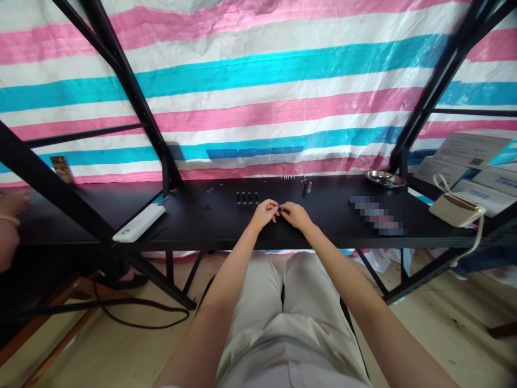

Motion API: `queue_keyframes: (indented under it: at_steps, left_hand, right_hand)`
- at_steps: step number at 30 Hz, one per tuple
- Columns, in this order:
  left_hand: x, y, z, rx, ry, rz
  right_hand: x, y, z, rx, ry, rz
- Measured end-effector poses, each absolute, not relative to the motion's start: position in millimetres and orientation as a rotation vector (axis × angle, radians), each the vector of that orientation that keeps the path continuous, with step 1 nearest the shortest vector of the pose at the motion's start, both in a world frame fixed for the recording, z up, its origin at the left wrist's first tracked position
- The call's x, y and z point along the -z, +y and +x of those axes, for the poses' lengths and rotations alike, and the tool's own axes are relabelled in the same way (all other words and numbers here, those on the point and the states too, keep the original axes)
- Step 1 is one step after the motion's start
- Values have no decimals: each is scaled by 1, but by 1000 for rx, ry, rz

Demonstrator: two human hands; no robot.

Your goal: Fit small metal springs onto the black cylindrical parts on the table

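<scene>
Both of my hands meet over the near middle of the black table (189, 215). My right hand (295, 215) is closed in a pinch on a small dark piece (281, 209), mostly hidden by the fingers. My left hand (265, 212) comes against it from the other side, its fingers curled. Whether the left fingers also grip the piece is hard to see. Just beyond my left hand, several small black tubes (244, 198) with pale ends stand in a row. Farther back lie a black stick-like piece (305, 189) and a clear one (309, 187), near a row of tiny white pieces (287, 177).
On the right are a round metal dish (385, 179), a blurred-out flat item (377, 215), a beige pouch (456, 209) with a strap and several boxes (468, 156). A white oblong device (139, 222) lies left. Black frame posts (137, 91) flank the table. Another person's hand (14, 205) shows far left.
</scene>
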State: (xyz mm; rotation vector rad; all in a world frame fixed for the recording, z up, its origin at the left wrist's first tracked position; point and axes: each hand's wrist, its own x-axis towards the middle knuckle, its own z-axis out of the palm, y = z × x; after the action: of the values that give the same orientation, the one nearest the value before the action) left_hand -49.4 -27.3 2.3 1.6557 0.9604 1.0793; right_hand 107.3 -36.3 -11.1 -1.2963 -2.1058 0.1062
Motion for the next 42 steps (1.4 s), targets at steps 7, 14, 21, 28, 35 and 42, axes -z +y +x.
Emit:
queue_keyframes:
  at_steps: [7, 14, 21, 28, 35, 42]
  left_hand:
    - [-1, -26, -50, -1120, 1017, 1643]
    - [6, -21, -50, -1095, 1026, 1666]
    - [9, -20, -51, -1078, 1019, 1673]
    - [8, -21, -50, -1065, 1021, 1688]
    - [9, -20, -50, -1061, 1023, 1698]
    - [8, -21, -51, -1061, 1023, 1696]
  right_hand:
    - [15, -24, 119, -116, -1664, -1661]
    - [0, 9, 160, -239, -1460, -1951]
    - [-8, 29, 172, -246, -1386, -2104]
    - [-5, 41, 177, -254, -1401, -2136]
    - [-3, 45, 178, -269, -1429, -2149]
    - [-2, 55, 187, -320, -1446, -2179]
